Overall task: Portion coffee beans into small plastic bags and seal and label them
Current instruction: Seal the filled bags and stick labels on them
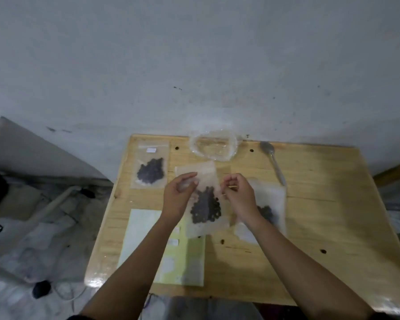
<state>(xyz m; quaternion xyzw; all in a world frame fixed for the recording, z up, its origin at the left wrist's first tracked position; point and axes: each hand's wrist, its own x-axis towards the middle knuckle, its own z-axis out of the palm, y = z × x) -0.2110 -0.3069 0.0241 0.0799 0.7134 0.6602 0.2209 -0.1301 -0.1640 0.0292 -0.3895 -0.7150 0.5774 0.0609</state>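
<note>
Three bean bags [151,166] [204,204] [269,209], one empty bag [214,145] at twelve o'clock, one spoon [273,161], one label sheet [183,257], two hands [179,196] [239,196].

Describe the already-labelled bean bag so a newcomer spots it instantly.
On the wooden table, look to the far left corner. The labelled bag lies flat there, apart from both hands. Only it shows a small white sticker near its top.

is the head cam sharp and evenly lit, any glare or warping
Head view: soft all over, the beans in the middle bag smear into a dark blob; glare on the table at its near corners; the wide lens bows the table's far edge; the floor at left is dim.
</note>
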